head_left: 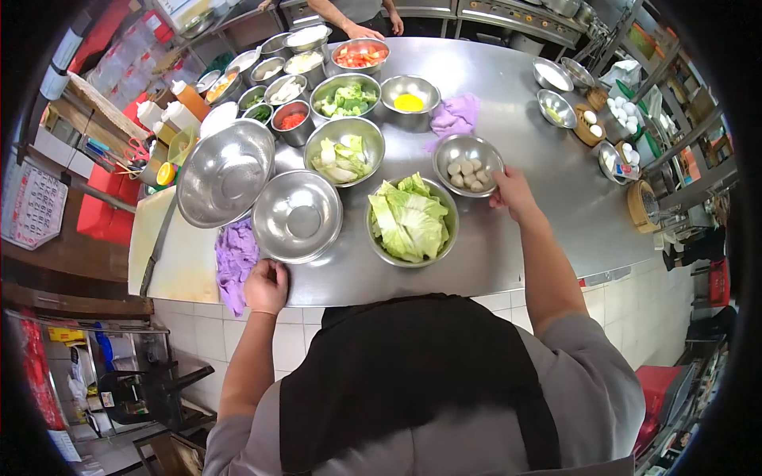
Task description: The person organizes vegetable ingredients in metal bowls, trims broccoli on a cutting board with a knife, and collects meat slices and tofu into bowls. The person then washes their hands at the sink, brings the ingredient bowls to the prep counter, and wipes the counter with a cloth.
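The right grip [514, 193] is closed on the small metal bowl [479, 145], with thumb and fingers pinching the right side of its rim. Inside that bowl, pale round balls [468, 173] lie gathered on the bottom, to the left of the grip and apart from it. Whether the small metal bowl sits flat on the counter [492, 266] or is tipped or raised a little is hard to say from this curved, high view.

A crumpled purple cloth [455, 115] lies just beyond the small metal bowl, and the bowl with yellow contents [425, 89] stands past it to the left. Nearer the black apron [413, 357], and also to the left, the leaf bowl [454, 224] is piled with large green leaves [409, 218], close beside the small metal bowl.

The left grip [267, 287] is at the near edge of the counter, its fingers curled inward; I cannot tell whether they pinch anything. The small metal bowl is well apart from it, on the other side of the leaf bowl. Just beside the left grip lies a second cloth [236, 266], also purple, and a wide bowl [278, 210] stands just beyond.

At the far side, another person's hand [365, 32] is beside a bowl of red pieces [361, 70].
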`<state>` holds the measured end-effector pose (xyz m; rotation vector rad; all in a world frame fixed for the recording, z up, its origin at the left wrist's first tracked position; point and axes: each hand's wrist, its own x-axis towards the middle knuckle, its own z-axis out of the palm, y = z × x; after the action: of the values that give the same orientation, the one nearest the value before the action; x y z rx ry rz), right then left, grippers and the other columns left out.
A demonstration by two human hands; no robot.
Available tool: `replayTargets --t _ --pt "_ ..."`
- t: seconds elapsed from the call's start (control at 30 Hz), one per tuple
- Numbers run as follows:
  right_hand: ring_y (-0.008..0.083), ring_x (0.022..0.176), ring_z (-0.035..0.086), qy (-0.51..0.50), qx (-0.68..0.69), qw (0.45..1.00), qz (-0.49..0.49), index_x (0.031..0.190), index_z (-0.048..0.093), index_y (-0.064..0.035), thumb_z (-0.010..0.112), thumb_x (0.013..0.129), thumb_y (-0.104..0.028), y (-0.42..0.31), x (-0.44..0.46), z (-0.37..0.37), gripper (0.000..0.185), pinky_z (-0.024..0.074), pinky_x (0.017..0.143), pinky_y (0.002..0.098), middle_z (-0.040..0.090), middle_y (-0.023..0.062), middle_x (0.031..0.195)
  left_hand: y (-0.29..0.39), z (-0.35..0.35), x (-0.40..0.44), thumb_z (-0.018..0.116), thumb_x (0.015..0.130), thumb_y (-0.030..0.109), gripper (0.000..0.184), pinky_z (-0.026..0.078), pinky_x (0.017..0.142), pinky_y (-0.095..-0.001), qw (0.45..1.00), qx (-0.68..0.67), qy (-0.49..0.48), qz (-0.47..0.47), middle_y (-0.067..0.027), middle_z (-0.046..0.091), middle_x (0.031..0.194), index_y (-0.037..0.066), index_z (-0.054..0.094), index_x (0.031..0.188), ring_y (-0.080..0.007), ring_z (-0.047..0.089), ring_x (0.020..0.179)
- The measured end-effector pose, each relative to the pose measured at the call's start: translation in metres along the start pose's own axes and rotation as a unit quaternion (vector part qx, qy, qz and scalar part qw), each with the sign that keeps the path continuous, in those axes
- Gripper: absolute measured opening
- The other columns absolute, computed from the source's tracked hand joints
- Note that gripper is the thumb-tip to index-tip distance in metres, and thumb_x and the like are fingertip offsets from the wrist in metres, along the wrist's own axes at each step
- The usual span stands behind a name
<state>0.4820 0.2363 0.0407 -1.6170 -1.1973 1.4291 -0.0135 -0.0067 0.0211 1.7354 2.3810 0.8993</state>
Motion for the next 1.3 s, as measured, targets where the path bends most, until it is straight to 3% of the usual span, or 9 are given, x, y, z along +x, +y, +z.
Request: replayTargets --t 0.07,0.23,0.33,0.5,0.63,0.73,1.07,1.2,1.3 --pt "0.0139 0.049 0.059 0.014 0.032 0.999 0.023 0.111 0.058 -0.0036 0.054 0.093 -0.027 -0.006 -0.024 -0.011 0.030 0.0453 0.042 0.0269 0.063 0.0071 0.072 0.014 0.000 0.006 0.068 0.083 0.020 0.017 0.050 0.059 -0.0390 0.996 0.012 -0.021 -0.084 -0.0122 0.063 0.069 0.006 0.061 0.075 -0.0286 0.063 0.063" --pt "0.0123 0.051 0.059 0.195 -0.012 0.980 -0.026 0.107 0.061 -0.0031 0.054 0.096 -0.034 0.008 -0.029 -0.063 0.033 0.0425 0.043 0.0259 0.063 0.0053 0.070 0.005 0.007 0.004 0.065 0.086 0.023 0.022 0.049 0.058 -0.0419 0.999 0.021 0.031 -0.037 -0.0135 0.064 0.068 0.006 0.060 0.073 -0.0338 0.063 0.063" --pt "0.0109 0.050 0.057 0.163 -0.034 0.983 -0.075 0.097 0.064 -0.0035 0.055 0.097 -0.034 -0.014 -0.047 -0.070 0.032 0.0427 0.046 0.0244 0.062 0.0045 0.068 0.006 0.006 0.005 0.065 0.086 0.023 0.021 0.050 0.059 -0.0411 0.998 0.016 0.021 -0.058 -0.0133 0.065 0.069 0.006 0.061 0.074 -0.0328 0.064 0.064" --pt "0.0135 0.051 0.057 -0.159 -0.249 0.955 -0.004 0.084 0.064 -0.0020 0.054 0.097 -0.039 -0.053 -0.096 0.018 0.041 0.0457 0.050 0.0273 0.061 0.0045 0.066 0.002 0.008 0.003 0.065 0.086 0.023 0.021 0.050 0.060 -0.0401 0.997 0.004 0.012 -0.073 -0.0130 0.066 0.070 0.006 0.062 0.074 -0.0321 0.064 0.064" --pt "0.0211 0.058 0.063 -0.147 -0.257 0.954 -0.037 0.084 0.064 0.0000 0.054 0.098 -0.041 -0.025 -0.090 0.067 0.044 0.0500 0.056 0.0345 0.065 0.0098 0.069 -0.006 0.009 0.004 0.064 0.085 0.021 0.019 0.050 0.060 -0.0419 0.999 0.013 0.038 -0.035 -0.0129 0.064 0.068 0.007 0.061 0.073 -0.0324 0.063 0.063" --pt "0.0302 0.066 0.066 0.071 -0.453 0.844 -0.278 0.090 0.065 -0.0013 0.056 0.096 -0.038 -0.048 -0.094 0.078 0.038 0.0516 0.061 0.0387 0.067 0.0151 0.074 -0.003 0.004 0.005 0.064 0.084 0.020 0.017 0.049 0.058 -0.0431 0.999 0.013 0.031 -0.040 -0.0125 0.063 0.068 0.007 0.061 0.074 -0.0324 0.062 0.064" --pt "0.0399 0.091 0.065 -0.152 -0.445 0.855 -0.217 0.101 0.068 -0.0031 0.052 0.096 -0.031 -0.076 -0.088 0.132 0.032 0.0502 0.081 0.0468 0.068 0.0222 0.093 -0.005 -0.003 0.005 0.065 0.083 0.018 0.016 0.049 0.056 -0.0410 0.998 -0.037 0.050 -0.015 -0.0112 0.062 0.067 0.006 0.062 0.073 -0.0303 0.061 0.061" --pt "0.0308 0.082 0.068 -0.115 -0.391 0.859 -0.310 0.106 0.068 -0.0043 0.061 0.092 -0.030 -0.118 -0.096 0.194 0.030 0.0515 0.074 0.0405 0.069 0.0175 0.091 -0.014 -0.001 0.006 0.066 0.082 0.017 0.015 0.048 0.055 -0.0407 0.996 -0.055 0.060 0.026 -0.0109 0.061 0.066 0.006 0.062 0.073 -0.0305 0.061 0.060" --pt "0.0339 0.094 0.067 -0.076 -0.492 0.804 -0.326 0.108 0.066 -0.0084 0.067 0.085 -0.037 -0.118 -0.081 0.249 0.037 0.0516 0.082 0.0440 0.069 0.0161 0.100 -0.017 0.001 0.005 0.067 0.081 0.014 0.013 0.048 0.054 -0.0405 0.994 -0.073 0.075 0.042 -0.0115 0.060 0.066 0.006 0.062 0.073 -0.0314 0.060 0.060"
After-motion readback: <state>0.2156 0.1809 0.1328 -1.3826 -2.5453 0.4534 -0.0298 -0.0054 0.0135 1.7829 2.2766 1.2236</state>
